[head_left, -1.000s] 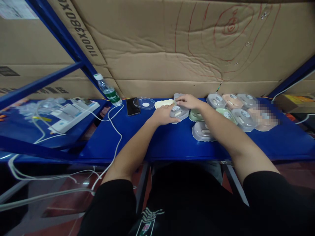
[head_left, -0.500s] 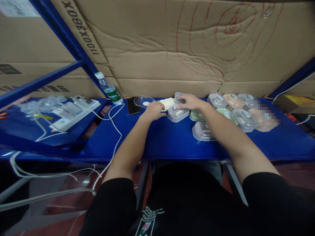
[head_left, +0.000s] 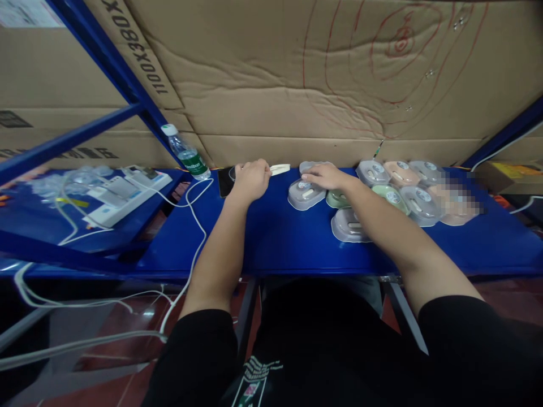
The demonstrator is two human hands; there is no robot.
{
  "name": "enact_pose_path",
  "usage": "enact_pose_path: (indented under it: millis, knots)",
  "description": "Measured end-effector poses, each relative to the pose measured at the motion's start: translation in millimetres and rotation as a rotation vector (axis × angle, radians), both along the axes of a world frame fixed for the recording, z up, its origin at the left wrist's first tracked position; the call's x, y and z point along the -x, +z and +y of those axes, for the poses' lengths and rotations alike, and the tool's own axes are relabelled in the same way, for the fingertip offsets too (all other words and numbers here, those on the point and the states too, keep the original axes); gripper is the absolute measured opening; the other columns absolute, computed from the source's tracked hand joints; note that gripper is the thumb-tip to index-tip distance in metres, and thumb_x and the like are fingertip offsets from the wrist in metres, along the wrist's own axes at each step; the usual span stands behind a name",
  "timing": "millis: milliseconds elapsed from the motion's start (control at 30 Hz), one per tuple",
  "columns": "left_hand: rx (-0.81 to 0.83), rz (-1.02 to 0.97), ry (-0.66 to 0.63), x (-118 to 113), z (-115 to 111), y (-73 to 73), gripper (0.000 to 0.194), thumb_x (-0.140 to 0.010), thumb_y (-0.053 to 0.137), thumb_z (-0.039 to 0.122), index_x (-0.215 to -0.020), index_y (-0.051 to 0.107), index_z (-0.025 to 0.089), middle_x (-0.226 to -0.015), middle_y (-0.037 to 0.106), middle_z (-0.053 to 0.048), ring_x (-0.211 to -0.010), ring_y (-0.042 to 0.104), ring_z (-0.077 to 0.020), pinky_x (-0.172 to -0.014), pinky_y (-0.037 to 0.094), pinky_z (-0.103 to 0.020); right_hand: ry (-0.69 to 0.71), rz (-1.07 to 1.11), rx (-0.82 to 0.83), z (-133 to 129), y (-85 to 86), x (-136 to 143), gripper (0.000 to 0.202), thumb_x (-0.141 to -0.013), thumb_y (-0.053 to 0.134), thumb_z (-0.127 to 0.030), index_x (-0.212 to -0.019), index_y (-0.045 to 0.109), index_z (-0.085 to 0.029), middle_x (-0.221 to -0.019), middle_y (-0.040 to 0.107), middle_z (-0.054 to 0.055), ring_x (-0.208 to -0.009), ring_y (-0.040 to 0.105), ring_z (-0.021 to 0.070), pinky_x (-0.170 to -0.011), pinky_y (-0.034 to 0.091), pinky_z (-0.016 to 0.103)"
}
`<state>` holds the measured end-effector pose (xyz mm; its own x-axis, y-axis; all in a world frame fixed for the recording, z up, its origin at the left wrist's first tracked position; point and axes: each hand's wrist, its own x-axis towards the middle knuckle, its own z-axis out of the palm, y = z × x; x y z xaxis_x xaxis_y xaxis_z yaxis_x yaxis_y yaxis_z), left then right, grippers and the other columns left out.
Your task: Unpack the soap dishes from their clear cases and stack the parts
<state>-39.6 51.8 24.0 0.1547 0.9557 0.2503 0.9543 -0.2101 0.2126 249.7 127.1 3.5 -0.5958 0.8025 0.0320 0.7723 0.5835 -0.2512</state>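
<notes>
My left hand [head_left: 253, 176] is closed on a thin cream-coloured piece [head_left: 280, 169], which sticks out to the right of the fingers, seen nearly edge-on. Behind that hand, a clear plastic cover [head_left: 232, 173] and a dark phone [head_left: 226, 185] are partly hidden. My right hand [head_left: 324, 174] lies with its fingers stretched over a grey case under a clear cover [head_left: 306, 195], fingertips touching its top. Another grey case [head_left: 309, 165] shows partly behind those fingers.
To the right stand several similar cases in grey, green and pink [head_left: 403, 174]. A water bottle [head_left: 189, 155] leans at the back left, near white cables [head_left: 197, 226] and a white power strip [head_left: 123, 200]. Cardboard [head_left: 254, 85] walls the back of the blue table [head_left: 280, 249].
My left hand has moved left and slightly up, turning the cream-coloured piece from flat to nearly edge-on. My right hand has shifted only slightly on the grey case.
</notes>
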Motion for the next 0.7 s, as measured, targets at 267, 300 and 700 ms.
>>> enact_pose_path:
  millis: [267,300,700]
  knots:
    - [-0.259,-0.426,0.146,-2,4,1.8,0.029,-0.119,0.038,0.042,-0.136,0.056,0.027,-0.122,0.076,-0.013,-0.120,0.075,-0.0330,-0.109,0.055,-0.048,-0.079,-0.046,-0.007,-3,-0.4,8,0.068,-0.117,0.034,-0.069,-0.137,0.083,-0.027,-0.150,0.079,0.015,-0.149,0.065,0.0418,-0.128,0.039,0.062]
    - [-0.264,-0.474,0.148,-4,5,1.6,0.029,-0.119,0.039,0.044,-0.135,0.056,0.027,-0.119,0.076,-0.012,-0.116,0.075,-0.0310,-0.106,0.057,-0.045,-0.086,-0.040,-0.009,-3,-1.2,9,0.068,-0.117,0.034,-0.069,-0.134,0.084,-0.027,-0.150,0.079,0.015,-0.149,0.065,0.0422,-0.128,0.038,0.064]
    - [0.697,-0.321,-0.473,-45,-19,1.2,0.061,-0.099,0.060,0.075,-0.120,0.089,0.024,-0.116,0.089,-0.009,-0.118,0.079,-0.0311,-0.101,0.061,-0.038,-0.146,-0.085,0.005,-1,9.3,22,0.086,-0.115,0.022,-0.081,-0.114,0.089,-0.027,-0.134,0.084,0.014,-0.145,0.067,0.0399,-0.137,0.021,0.073]
